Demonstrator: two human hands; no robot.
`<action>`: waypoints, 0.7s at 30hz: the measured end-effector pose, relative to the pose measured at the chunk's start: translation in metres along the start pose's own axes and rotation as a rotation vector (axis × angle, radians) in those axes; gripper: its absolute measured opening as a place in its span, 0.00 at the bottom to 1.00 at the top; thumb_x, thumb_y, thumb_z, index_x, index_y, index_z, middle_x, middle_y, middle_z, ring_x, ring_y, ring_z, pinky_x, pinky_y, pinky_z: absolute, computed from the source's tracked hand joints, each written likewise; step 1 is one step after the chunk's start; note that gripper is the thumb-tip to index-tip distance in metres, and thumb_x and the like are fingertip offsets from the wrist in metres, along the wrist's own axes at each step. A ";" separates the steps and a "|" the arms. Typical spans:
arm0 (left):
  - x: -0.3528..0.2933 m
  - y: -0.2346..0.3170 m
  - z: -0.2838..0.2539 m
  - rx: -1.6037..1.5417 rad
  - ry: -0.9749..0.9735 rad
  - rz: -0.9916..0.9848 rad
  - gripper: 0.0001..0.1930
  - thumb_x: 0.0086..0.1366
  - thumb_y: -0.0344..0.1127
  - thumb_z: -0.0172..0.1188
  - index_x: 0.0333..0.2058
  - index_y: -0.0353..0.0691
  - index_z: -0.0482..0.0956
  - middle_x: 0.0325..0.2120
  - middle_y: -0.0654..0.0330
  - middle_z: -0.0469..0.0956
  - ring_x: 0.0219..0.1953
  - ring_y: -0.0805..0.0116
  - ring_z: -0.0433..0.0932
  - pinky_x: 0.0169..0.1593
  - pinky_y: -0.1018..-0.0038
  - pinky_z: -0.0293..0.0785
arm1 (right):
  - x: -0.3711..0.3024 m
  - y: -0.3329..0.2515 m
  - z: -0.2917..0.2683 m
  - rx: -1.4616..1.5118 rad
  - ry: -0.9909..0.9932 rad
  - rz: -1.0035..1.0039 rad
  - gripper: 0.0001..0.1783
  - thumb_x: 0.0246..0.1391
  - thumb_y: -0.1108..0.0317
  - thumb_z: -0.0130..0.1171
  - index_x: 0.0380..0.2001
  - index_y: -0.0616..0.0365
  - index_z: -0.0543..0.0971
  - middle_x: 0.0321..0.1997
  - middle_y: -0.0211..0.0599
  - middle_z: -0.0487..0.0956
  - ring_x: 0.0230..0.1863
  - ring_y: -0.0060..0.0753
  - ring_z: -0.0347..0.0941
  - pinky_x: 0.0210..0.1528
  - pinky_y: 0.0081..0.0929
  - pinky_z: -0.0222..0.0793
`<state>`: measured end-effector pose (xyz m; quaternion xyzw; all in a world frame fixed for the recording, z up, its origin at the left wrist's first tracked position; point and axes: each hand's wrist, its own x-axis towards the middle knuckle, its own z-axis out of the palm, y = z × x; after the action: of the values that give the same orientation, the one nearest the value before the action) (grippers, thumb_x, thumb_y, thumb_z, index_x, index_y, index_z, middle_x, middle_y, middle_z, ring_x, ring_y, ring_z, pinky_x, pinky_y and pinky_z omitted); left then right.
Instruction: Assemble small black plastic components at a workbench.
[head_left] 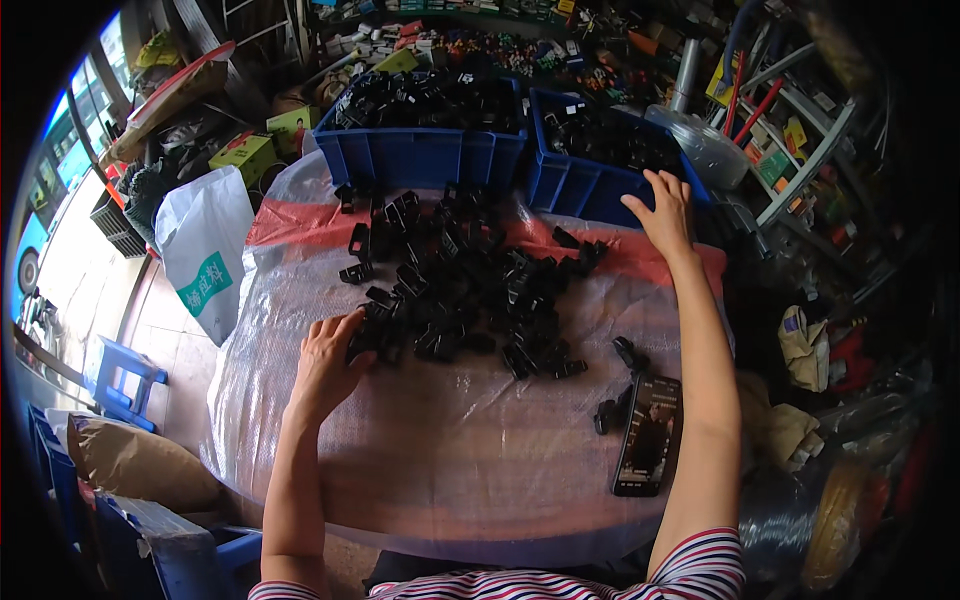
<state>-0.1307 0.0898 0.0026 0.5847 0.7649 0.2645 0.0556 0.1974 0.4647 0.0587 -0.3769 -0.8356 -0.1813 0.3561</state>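
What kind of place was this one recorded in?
Probably a small workshop or parts store: a pile of black plastic parts on a covered table, blue crates full of them, and crowded shelves of hardware behind.

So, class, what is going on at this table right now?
A person sits at a table covered in clear plastic sheeting, with a heap of small black plastic parts spread over it. The left hand rests at the near edge of the heap, touching parts there. The right hand reaches out to the right blue crate, which holds more black parts. A second blue crate stands beside it, and a phone lies near the right forearm.
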 end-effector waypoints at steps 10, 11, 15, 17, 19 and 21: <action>-0.009 0.002 -0.011 0.014 -0.044 0.024 0.32 0.48 0.31 0.64 0.55 0.41 0.66 0.51 0.51 0.68 0.55 0.51 0.64 0.58 0.61 0.60 | 0.068 0.045 0.057 0.223 0.223 -0.116 0.20 0.40 0.54 0.67 0.22 0.59 0.73 0.22 0.38 0.71 0.27 0.44 0.70 0.27 0.35 0.64; -0.009 0.005 -0.011 0.046 -0.056 0.009 0.33 0.48 0.31 0.64 0.55 0.41 0.66 0.51 0.50 0.67 0.55 0.50 0.64 0.58 0.61 0.59 | 0.075 0.046 0.054 0.213 0.184 -0.106 0.19 0.42 0.55 0.66 0.22 0.60 0.73 0.23 0.38 0.72 0.27 0.44 0.70 0.28 0.34 0.64; -0.002 0.006 -0.007 0.058 -0.056 0.024 0.35 0.45 0.28 0.65 0.56 0.40 0.66 0.51 0.49 0.67 0.55 0.49 0.64 0.57 0.61 0.62 | 0.086 0.045 0.044 0.225 0.099 -0.026 0.19 0.43 0.54 0.66 0.22 0.60 0.74 0.23 0.38 0.72 0.27 0.42 0.71 0.29 0.33 0.65; -0.002 0.004 -0.005 0.037 -0.068 0.020 0.35 0.45 0.28 0.65 0.55 0.39 0.66 0.52 0.48 0.67 0.55 0.49 0.64 0.57 0.61 0.62 | 0.083 0.041 0.041 0.232 0.069 0.005 0.19 0.43 0.55 0.66 0.22 0.60 0.74 0.23 0.38 0.72 0.27 0.42 0.71 0.29 0.32 0.65; -0.004 0.006 -0.008 0.064 -0.068 0.024 0.35 0.45 0.28 0.65 0.56 0.39 0.65 0.52 0.48 0.67 0.56 0.49 0.63 0.58 0.61 0.61 | 0.079 0.035 0.036 0.240 0.076 -0.050 0.20 0.41 0.55 0.67 0.21 0.61 0.74 0.23 0.38 0.73 0.27 0.41 0.72 0.29 0.31 0.65; -0.006 0.006 -0.008 0.058 -0.073 0.013 0.35 0.45 0.28 0.65 0.56 0.39 0.65 0.52 0.48 0.67 0.56 0.48 0.63 0.58 0.61 0.61 | 0.073 0.031 0.037 0.248 0.111 -0.060 0.21 0.39 0.52 0.67 0.19 0.57 0.73 0.21 0.33 0.72 0.27 0.40 0.70 0.27 0.36 0.64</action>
<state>-0.1269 0.0820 0.0109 0.6004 0.7658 0.2211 0.0646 0.1706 0.5423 0.0881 -0.2941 -0.8417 -0.1077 0.4399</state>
